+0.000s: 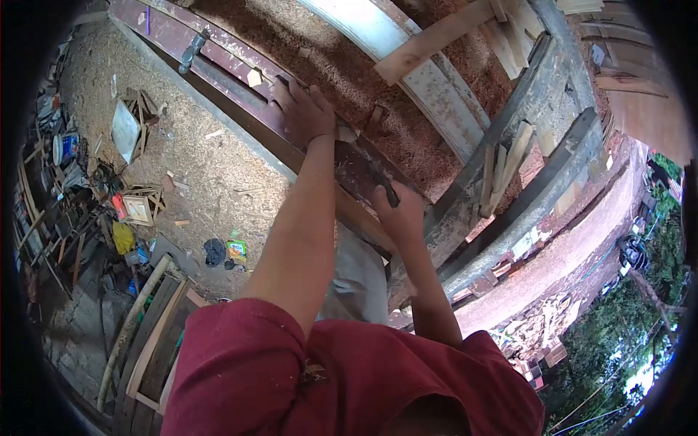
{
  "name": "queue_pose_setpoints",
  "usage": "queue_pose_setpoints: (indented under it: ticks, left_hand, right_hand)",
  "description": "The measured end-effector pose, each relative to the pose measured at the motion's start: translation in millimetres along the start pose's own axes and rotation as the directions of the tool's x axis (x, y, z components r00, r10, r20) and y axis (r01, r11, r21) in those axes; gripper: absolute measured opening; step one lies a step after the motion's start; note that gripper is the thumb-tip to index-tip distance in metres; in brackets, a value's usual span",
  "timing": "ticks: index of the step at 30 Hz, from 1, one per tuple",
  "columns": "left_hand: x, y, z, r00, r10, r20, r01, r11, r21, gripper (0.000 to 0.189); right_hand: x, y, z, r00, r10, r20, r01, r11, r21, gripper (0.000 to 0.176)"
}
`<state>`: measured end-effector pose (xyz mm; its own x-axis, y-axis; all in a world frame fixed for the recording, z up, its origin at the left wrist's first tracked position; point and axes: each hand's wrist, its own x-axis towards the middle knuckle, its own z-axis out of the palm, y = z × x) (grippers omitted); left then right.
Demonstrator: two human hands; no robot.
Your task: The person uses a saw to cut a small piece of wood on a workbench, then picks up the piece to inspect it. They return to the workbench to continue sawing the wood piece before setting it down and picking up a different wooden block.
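A long reddish-brown wooden board (pixel 222 70), scuffed and dusty, runs diagonally in front of me. My left hand (pixel 304 114) lies on it with the fingers spread over its surface. Nearer to me, my right hand (pixel 400 211) is closed around a slim dark tool (pixel 385 186) that slants over the board; its kind does not show clearly. A hammer (pixel 193 52) rests across the board's far part, beyond my left hand. Close by it are a pale cut-out (pixel 254 77) in the board and a thin purple stick (pixel 147 22).
Sawdust (pixel 218 174) covers the ground on the left, with wood scraps, a yellow bag (pixel 123 237) and a green packet (pixel 236 250). Heavy weathered beams (pixel 509 131) stand to the right. A long whitish plank (pixel 436 94) lies beyond the board, crossed by a shorter piece (pixel 429 43).
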<state>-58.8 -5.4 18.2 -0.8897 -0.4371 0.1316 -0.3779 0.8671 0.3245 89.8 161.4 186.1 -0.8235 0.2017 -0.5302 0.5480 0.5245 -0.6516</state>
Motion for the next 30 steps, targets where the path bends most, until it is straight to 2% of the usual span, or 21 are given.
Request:
queue_pose_setpoints:
  ticks: [2, 5, 8, 11, 14, 20, 23, 26, 30]
  left_hand:
    - [-4, 4, 5, 1.0, -0.017, 0.015, 0.017, 1.0, 0.005, 0.053]
    - [-10, 7, 5, 1.0, 0.016, -0.018, -0.016, 1.0, 0.018, 0.053]
    - [-6, 6, 6, 0.999, 0.014, -0.03, -0.013, 0.999, 0.041, 0.053]
    - [-6, 11, 6, 1.0, -0.022, -0.006, 0.022, 0.999, 0.024, 0.054]
    - [-4, 13, 2, 1.0, -0.027, 0.015, 0.027, 0.998, 0.052, 0.055]
    - [-2, 15, -1, 0.998, -0.015, 0.06, 0.01, 0.995, 0.098, 0.056]
    - [0, 18, -5, 0.999, 0.002, 0.046, -0.007, 0.995, 0.104, 0.058]
    - [0, 16, -6, 0.999, 0.016, 0.05, -0.02, 0.995, 0.094, 0.058]
    - [-1, 15, -4, 0.998, 0.027, 0.056, -0.033, 0.994, 0.105, 0.057]
  right_hand:
    - [3, -1, -12, 0.998, 0.048, 0.045, -0.048, 0.999, -0.01, 0.031]
    - [10, 0, -21, 0.998, 0.027, 0.056, -0.029, 0.998, 0.048, 0.029]
    - [12, 4, -21, 0.993, 0.059, 0.104, -0.058, 0.998, -0.012, 0.027]
    - [7, 9, -17, 0.998, 0.03, 0.054, -0.031, 0.999, 0.009, 0.026]
    - [3, 6, -14, 0.993, 0.085, 0.077, -0.088, 0.995, 0.038, 0.028]
    - [11, -5, -16, 0.999, -0.045, 0.007, 0.045, 0.999, -0.005, 0.027]
    - [-8, -30, -36, 0.991, 0.104, 0.084, -0.109, 0.993, 0.051, 0.026]
    - [-15, -30, -34, 0.974, 0.206, 0.098, -0.202, 0.978, -0.055, 0.025]
    - [-21, -29, -41, 0.969, 0.216, 0.117, -0.214, 0.976, -0.032, 0.024]
